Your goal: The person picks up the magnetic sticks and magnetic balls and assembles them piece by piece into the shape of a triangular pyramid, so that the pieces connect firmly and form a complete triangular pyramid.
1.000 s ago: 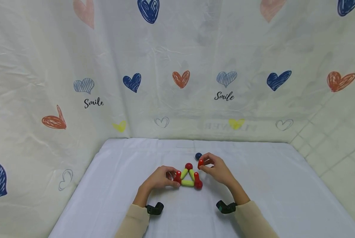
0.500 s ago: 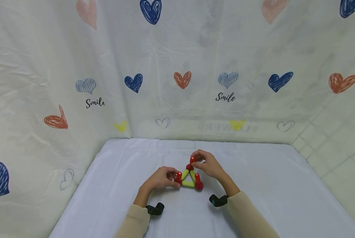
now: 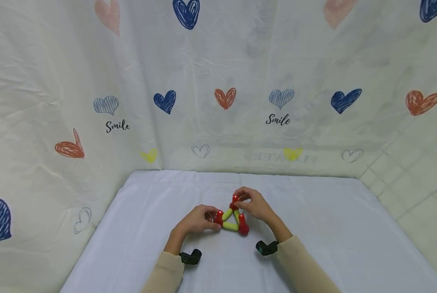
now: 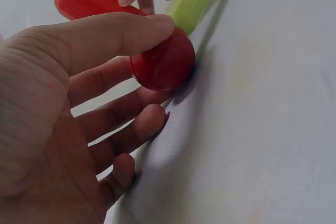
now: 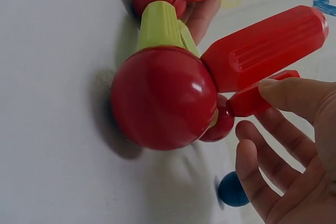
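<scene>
Three yellow-green rods (image 3: 230,226) and three dark red balls form a triangle lying on the white cloth. My left hand (image 3: 200,219) grips the left corner's red ball (image 4: 165,64), thumb on top, beside its upright red rod (image 4: 79,2). At the far corner my right hand (image 3: 254,204) pinches another red rod (image 5: 252,100) between thumb and fingers. That rod stands on the far red ball (image 5: 219,124), seemingly touching it. Untouched at the right corner is a red ball (image 5: 163,98) with its own red rod (image 5: 268,48) standing up.
A blue ball (image 5: 232,190) lies on the cloth (image 3: 313,228) near my right hand; that hand hides it in the head view. Behind the table hangs a pale curtain (image 3: 189,130) printed with hearts. Each wrist wears a small black camera (image 3: 191,257).
My right hand has moved left with the red rod and lowered it onto the far red ball. The blue ball has gone behind that hand. My left hand keeps its grip.
</scene>
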The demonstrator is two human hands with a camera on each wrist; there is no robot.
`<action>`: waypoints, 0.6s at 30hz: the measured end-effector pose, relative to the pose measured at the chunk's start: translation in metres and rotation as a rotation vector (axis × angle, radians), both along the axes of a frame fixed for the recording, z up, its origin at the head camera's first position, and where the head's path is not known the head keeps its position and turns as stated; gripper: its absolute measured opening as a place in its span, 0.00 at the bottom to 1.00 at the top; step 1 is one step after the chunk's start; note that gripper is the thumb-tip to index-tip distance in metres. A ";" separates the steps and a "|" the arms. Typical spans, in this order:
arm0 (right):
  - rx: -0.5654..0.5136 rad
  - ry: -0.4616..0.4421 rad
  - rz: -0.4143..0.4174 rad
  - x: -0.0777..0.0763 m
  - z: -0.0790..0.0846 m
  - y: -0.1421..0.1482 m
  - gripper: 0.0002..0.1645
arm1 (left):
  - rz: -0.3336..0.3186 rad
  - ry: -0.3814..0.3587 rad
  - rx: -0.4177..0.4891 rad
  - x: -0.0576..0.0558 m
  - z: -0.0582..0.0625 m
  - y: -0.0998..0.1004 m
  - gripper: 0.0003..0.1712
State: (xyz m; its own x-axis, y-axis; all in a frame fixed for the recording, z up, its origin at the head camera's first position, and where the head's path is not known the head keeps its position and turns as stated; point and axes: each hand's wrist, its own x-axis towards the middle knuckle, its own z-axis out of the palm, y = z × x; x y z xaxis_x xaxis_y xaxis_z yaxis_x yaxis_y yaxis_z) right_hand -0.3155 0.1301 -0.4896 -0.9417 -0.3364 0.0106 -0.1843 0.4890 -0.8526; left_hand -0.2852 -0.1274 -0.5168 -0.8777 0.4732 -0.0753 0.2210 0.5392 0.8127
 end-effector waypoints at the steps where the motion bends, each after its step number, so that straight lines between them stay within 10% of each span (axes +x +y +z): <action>1: -0.001 0.001 0.001 0.000 0.000 0.000 0.15 | 0.001 -0.001 -0.001 0.000 0.000 0.000 0.23; 18: 0.016 0.019 -0.026 0.014 0.000 0.015 0.12 | 0.178 0.076 0.005 -0.002 -0.003 -0.003 0.18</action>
State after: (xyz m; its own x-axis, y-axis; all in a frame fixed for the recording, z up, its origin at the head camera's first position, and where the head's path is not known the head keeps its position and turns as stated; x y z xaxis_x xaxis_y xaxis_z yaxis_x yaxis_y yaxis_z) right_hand -0.3018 0.1449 -0.4892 -0.9498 -0.3120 0.0236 -0.1877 0.5078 -0.8408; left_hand -0.2874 -0.1305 -0.5199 -0.9508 0.3099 -0.0038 0.1829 0.5710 0.8003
